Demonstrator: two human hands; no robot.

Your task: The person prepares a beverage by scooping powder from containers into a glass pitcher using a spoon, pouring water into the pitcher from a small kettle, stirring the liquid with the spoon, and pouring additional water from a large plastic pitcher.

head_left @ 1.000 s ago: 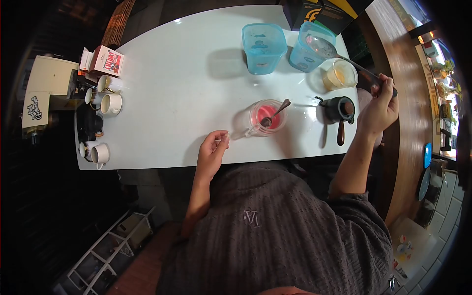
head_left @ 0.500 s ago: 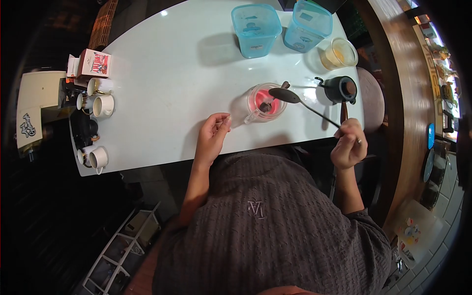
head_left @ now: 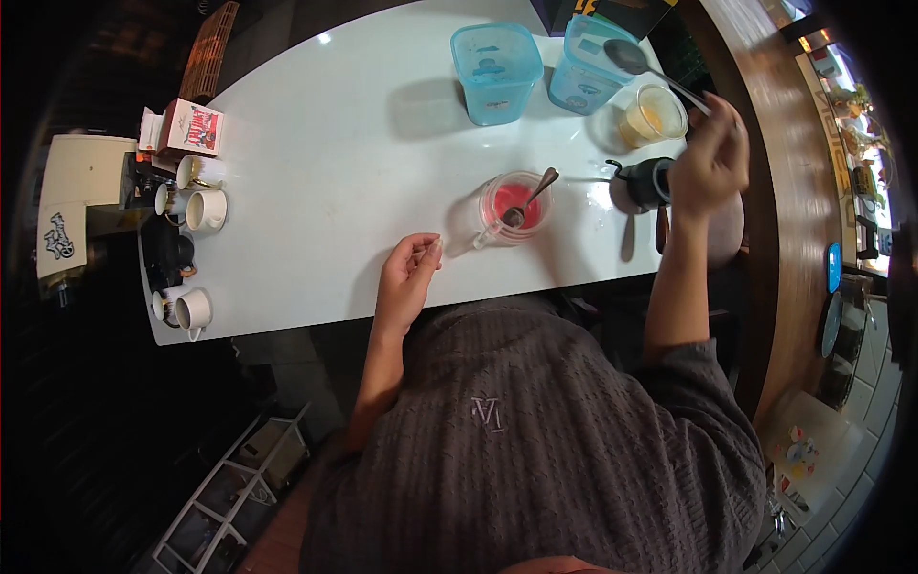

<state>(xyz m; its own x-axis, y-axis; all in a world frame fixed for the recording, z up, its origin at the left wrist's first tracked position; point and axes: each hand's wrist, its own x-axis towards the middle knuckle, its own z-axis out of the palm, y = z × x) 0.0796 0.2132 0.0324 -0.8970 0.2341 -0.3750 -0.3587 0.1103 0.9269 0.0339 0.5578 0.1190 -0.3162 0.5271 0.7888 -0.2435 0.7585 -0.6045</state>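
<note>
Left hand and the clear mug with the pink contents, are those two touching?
Apart. The head view shows a strip of bare white table between the left hand's fingertips and the clear mug's handle.

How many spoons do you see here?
2: a long-handled spoon in the person's right hand, and a second spoon leaning in the glass jar with red contents. Others could be hidden.
</note>
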